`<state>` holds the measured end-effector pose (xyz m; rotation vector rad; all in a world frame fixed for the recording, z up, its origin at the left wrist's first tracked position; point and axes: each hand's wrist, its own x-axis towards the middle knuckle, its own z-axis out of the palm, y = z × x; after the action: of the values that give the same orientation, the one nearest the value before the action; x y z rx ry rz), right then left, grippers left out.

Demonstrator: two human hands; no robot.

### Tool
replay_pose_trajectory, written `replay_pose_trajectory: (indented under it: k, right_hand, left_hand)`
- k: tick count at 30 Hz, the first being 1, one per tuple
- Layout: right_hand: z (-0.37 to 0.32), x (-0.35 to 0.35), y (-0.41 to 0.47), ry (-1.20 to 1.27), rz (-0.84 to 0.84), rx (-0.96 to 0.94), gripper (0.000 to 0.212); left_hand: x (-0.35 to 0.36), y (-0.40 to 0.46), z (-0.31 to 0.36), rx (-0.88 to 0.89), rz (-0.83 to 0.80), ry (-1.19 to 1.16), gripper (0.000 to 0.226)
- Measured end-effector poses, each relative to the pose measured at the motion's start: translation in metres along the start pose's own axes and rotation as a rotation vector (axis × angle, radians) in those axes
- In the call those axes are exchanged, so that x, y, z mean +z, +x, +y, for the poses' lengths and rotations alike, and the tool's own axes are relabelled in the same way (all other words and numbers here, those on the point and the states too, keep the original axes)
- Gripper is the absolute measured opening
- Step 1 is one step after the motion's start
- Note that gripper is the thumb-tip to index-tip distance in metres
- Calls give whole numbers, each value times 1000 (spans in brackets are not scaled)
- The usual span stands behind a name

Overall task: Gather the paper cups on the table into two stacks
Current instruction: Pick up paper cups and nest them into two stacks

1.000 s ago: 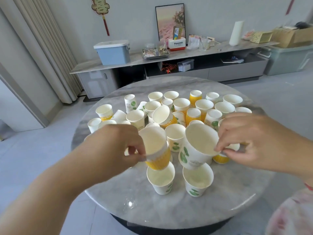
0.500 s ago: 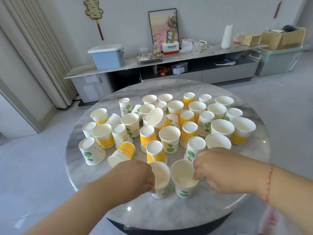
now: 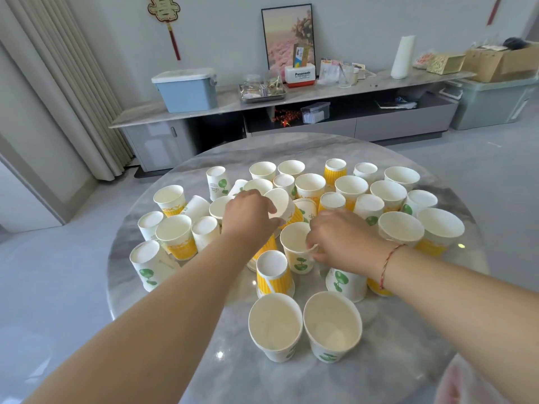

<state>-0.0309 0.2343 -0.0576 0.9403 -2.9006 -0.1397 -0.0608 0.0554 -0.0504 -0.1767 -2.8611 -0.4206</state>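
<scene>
Many paper cups, white with green leaves or yellow-ribbed, crowd the round marble table. Some stand upright and some are upside down. At the front, two upright leaf-print cup stacks stand side by side, the left stack and the right stack. My left hand reaches into the middle of the cluster and pinches the rim of a tilted yellow cup. My right hand grips the rim of an upright white leaf cup, thumb inside it.
An upside-down yellow cup and an upside-down leaf cup stand between my hands and the front stacks. A low grey cabinet with a blue box runs along the far wall. Bare marble lies near the front edge.
Both hands have left the two front stacks and reached forward into the cluster. The left has taken the tilted yellow cup's rim, the right the white leaf cup's rim.
</scene>
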Motion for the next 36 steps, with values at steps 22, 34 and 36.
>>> replay_pose_trajectory:
  k: [22, 34, 36]
  right_hand:
    - [-10, -87, -104, 232, 144, -203, 11]
    - [2, -58, -93, 337, 19, -67, 19]
    - [20, -59, -88, 356, 90, 45, 9]
  left_hand:
    - [-110, -119, -23, 657, -75, 12, 29]
    - [-53, -123, -16, 666, -127, 90, 38]
    - [-61, -110, -14, 491, -79, -4, 41]
